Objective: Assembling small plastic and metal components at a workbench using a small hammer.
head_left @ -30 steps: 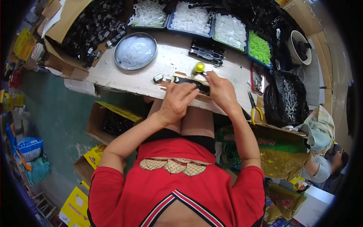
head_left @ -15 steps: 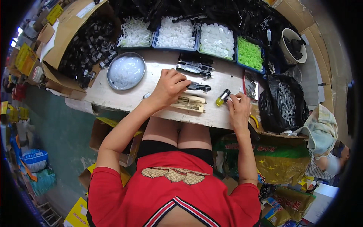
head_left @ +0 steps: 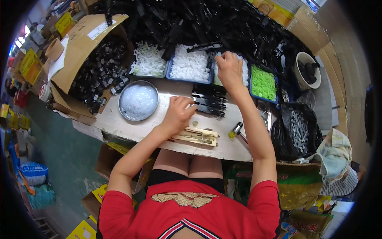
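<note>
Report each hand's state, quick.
Left hand: fingers curled beside the black parts; cannot tell whether it grips one.
Right hand: fingers bent over the white pieces; any hold is hidden.

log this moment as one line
left hand: at black parts | right hand: at white pieces | hammer: on table | cream block: on table

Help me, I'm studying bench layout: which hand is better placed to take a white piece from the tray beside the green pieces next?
Probably the right hand: it is over the white pieces beside the green pieces, whereas the left hand is farther away, by the black parts.
</note>
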Available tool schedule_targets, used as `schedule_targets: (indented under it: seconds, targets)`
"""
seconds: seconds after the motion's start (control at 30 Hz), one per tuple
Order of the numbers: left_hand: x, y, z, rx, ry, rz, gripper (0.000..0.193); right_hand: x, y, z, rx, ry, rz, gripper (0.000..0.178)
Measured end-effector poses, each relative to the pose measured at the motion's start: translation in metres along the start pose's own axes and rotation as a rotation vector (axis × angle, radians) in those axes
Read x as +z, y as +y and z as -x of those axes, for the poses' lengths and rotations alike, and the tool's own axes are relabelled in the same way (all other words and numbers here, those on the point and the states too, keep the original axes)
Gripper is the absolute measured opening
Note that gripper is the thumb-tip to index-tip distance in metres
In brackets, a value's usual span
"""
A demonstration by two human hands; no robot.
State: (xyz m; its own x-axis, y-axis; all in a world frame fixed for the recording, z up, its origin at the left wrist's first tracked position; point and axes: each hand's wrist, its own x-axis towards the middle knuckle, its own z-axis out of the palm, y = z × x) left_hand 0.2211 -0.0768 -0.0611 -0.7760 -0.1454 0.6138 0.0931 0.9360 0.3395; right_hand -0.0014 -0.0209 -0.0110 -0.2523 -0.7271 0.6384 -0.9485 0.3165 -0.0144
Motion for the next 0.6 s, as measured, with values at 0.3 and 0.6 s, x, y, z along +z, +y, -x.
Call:
schedule_targets:
  seconds: [0.3, 0.6]
  targets:
    - [-0.115, -0.067, 0.105, -0.649, 0.445, -0.306, 0.013, 0.044, -0.016, -0.065, -0.172, -0.132, 0.394, 0.013]
    - [-0.130, -0.103, 0.140, -0.797, 0.524, -0.396, 0.021, -0.019, -0.018, -0.036, -0.048, 0.076, -0.414, 0.012]
